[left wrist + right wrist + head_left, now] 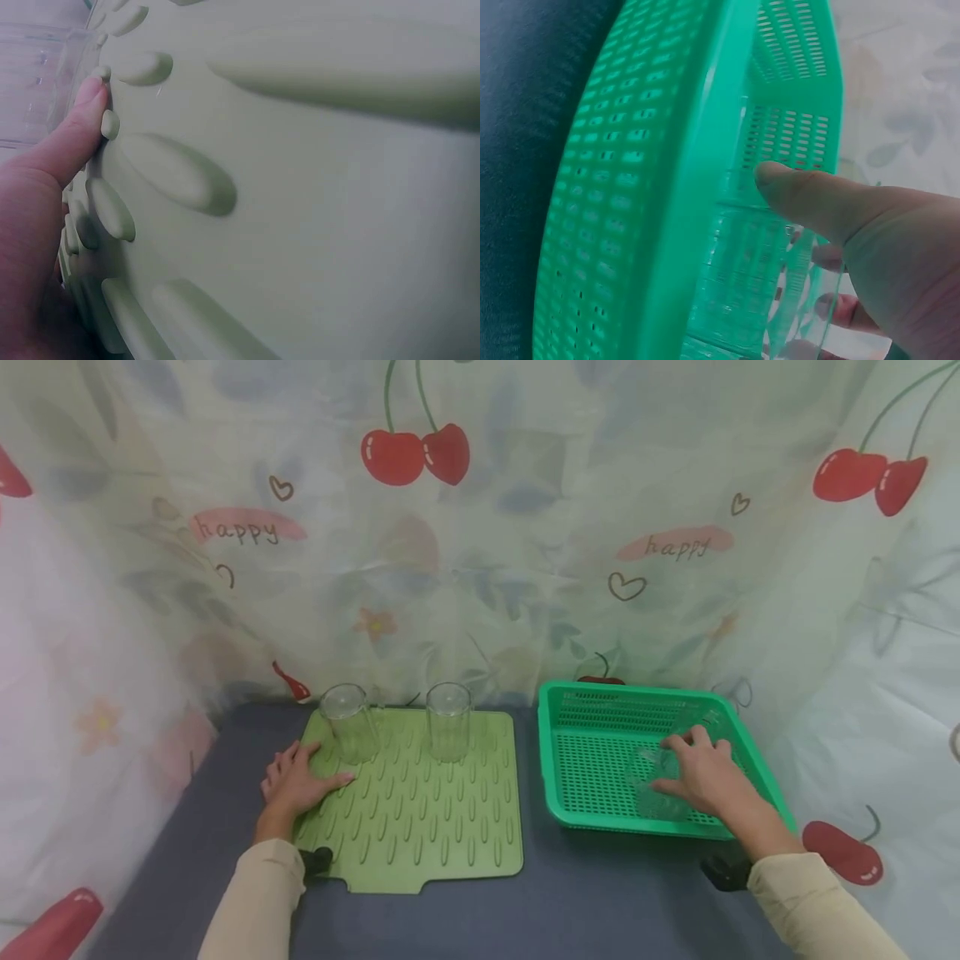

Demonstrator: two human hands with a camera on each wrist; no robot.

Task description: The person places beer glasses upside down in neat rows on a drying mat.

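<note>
Two clear glass mugs, a left one (352,727) and a right one (448,727), stand on the back part of a green ridged mat (427,827). My left hand (296,785) rests at the mat's left edge, its thumb stretched over the ridges near the left mug. Over the right side of a green plastic basket (592,827), my right hand (705,772) reaches in with thumb and fingers apart. A clear glass (739,277) lies in the basket between them; in the right wrist view the fingers show behind it and the thumb sits above it.
Another clear glass (697,720) is in the basket's back right corner. The mat and basket sit side by side on a dark grey tabletop (585,893). A patterned curtain (495,568) with cherries hangs behind and at both sides.
</note>
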